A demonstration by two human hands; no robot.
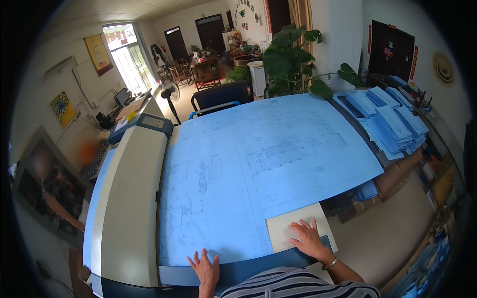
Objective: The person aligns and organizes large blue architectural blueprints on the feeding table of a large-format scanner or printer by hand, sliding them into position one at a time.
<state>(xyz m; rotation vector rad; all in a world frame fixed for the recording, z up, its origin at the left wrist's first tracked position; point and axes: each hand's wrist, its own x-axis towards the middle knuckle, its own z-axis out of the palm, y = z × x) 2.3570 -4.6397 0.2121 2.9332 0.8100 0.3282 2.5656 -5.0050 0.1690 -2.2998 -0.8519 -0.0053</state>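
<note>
A large blue drawing sheet (278, 149) with fine printed lines lies across the flat bed of a wide-format machine. Its left part runs under the machine's long beige cover (131, 203). My left hand (204, 268) is open at the sheet's near edge, fingers spread, over the dark blue front rail (238, 270). To the right, my right hand (308, 239) is open above or on the cream panel (278, 233), just beyond the sheet's near right corner cut. Something small and orange shows at one of its fingertips. Neither hand holds the sheet; whether they touch the surfaces I cannot tell.
Folded blue drawings (392, 119) are stacked at the right end. A control panel (151, 121) sits at the cover's far end. Beyond the bed stand a dark chair (223, 94), a leafy plant (285, 59) and a fan (170, 94). A person (54, 188) appears at the left.
</note>
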